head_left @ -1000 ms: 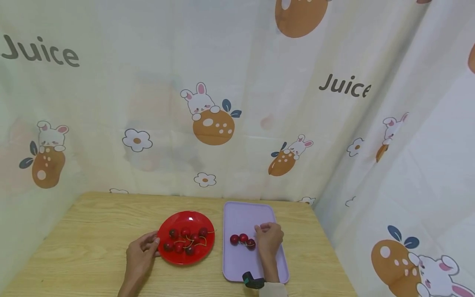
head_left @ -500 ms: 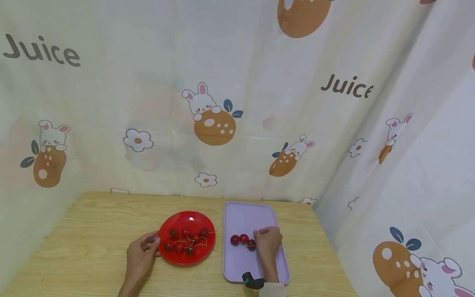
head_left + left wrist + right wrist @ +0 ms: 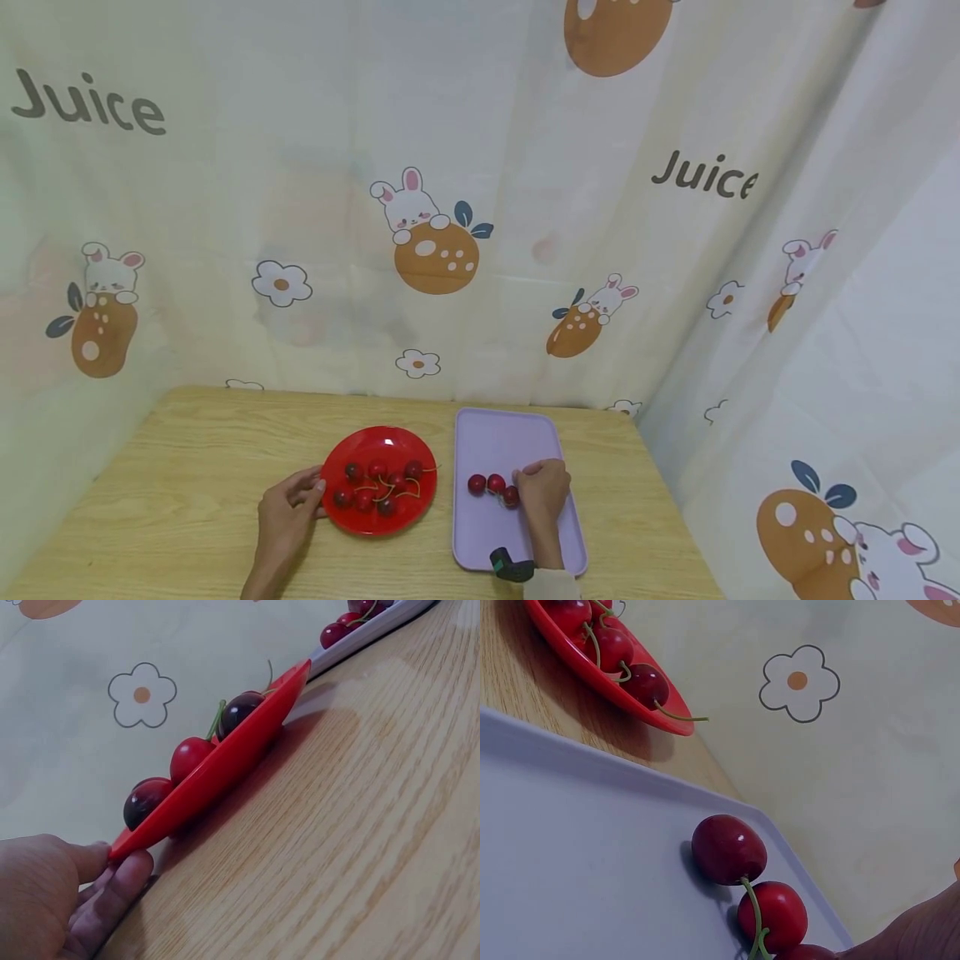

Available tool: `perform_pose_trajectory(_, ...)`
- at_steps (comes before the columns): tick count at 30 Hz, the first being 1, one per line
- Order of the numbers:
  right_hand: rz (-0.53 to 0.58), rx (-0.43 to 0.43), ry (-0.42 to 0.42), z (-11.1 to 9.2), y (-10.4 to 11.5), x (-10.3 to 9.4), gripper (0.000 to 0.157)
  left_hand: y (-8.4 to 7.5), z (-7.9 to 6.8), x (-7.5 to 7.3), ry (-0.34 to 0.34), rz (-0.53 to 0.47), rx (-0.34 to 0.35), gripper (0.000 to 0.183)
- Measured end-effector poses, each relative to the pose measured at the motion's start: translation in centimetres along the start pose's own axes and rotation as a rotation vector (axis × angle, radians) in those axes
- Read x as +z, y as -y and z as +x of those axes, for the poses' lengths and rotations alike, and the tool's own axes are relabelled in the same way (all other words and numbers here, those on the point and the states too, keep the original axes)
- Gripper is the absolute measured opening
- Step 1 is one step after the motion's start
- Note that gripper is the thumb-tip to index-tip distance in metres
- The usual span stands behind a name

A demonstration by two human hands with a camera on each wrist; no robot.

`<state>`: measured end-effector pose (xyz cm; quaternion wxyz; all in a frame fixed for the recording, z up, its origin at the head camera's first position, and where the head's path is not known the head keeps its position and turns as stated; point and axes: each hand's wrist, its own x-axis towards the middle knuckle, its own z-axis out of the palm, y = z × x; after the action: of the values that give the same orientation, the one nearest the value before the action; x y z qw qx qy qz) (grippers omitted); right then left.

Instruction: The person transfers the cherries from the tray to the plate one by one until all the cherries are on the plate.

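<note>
In the head view, my left hand (image 3: 287, 510) pinches the left rim of a red plate (image 3: 405, 521), thumb over the edge and fingers beneath. Several dark red cherries (image 3: 193, 759) with green stems lie on that plate. To its right is a light purple tray (image 3: 480, 542), where three cherries (image 3: 496, 482) show in a short row. Over the tray's right side, my right hand (image 3: 545, 492) has curled fingers, their tips beside the rightmost cherry (image 3: 511, 497). A finger (image 3: 922, 930) meets that cherry in the right wrist view. I cannot tell what those fingers hold.
Everything sits on a light wood table (image 3: 210, 467). A pale curtain (image 3: 330, 208) printed with rabbits, fruit and flowers hangs behind it and along both sides. A black strap piece (image 3: 512, 567) is on the right wrist, near the tray's front edge.
My right hand has come down slightly, its fingertips now closer to the rightmost cherry on the tray. The left hand, plate and visible cherries keep their places; the head view has shifted slightly.
</note>
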<state>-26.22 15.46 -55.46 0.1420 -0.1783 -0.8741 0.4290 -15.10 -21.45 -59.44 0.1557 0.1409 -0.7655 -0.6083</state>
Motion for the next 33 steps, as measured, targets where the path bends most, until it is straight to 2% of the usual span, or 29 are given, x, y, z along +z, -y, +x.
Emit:
perform_pose_trajectory(13,0.001,-0.016,0.003,-0.1,0.0,-1.1,0.010,-0.2,-0.1,0.0,-0.001,-0.013,0.017,0.033)
perform_pose_trajectory(21,0.051,0.071,0.068,-0.1,-0.3,-2.3,0.009,-0.1,0.1,-0.1,0.008,0.012,-0.015,0.034)
perform_pose_trajectory(26,0.138,0.084,0.073,0.0,-0.6,-2.4,0.008,-0.1,0.2,-0.1,0.017,0.017,-0.028,0.034)
perform_pose_trajectory(33,0.356,0.207,0.106,0.1,-1.1,-2.5,0.006,0.0,0.2,-0.1,0.017,0.008,-0.010,0.034)
